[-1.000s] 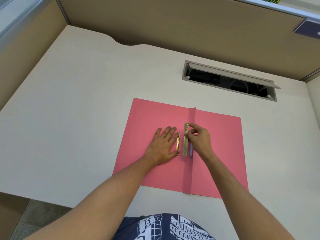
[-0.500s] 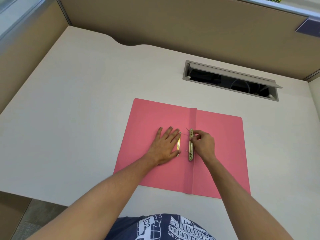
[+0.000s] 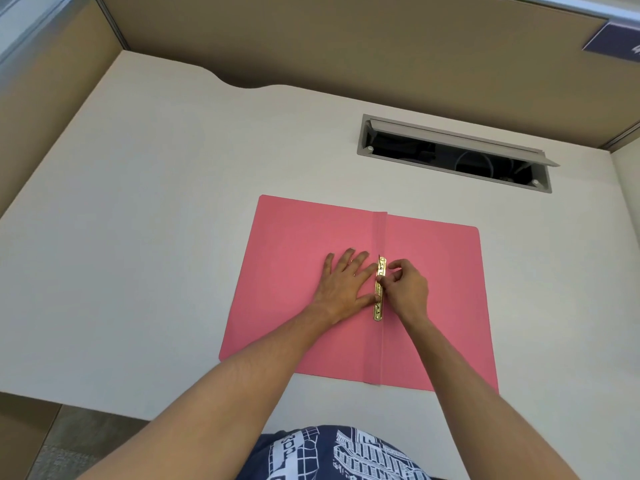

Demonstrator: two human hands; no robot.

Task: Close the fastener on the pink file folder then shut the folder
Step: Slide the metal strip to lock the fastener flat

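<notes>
The pink file folder (image 3: 433, 289) lies open and flat on the white desk. A gold metal fastener bar (image 3: 379, 308) lies along the centre fold, with a thin prong sticking up at its far end. My left hand (image 3: 344, 284) rests flat on the left leaf, fingers spread, fingertips touching the bar. My right hand (image 3: 405, 289) is bunched on the right side of the fold, its fingertips pinching the middle of the bar. The earlier second gold strip is hidden under my left fingers or the bar.
The white desk (image 3: 156, 220) extends wide to the left of the folder. An open grey cable slot (image 3: 453, 152) is set into the desk behind the folder. Brown partition walls (image 3: 346, 46) enclose the back and left. The desk's front edge runs just below the folder.
My right hand has brought the gold bar from beside the fold down onto it, over the prongs. My left hand has slid right until its fingertips touch the bar.
</notes>
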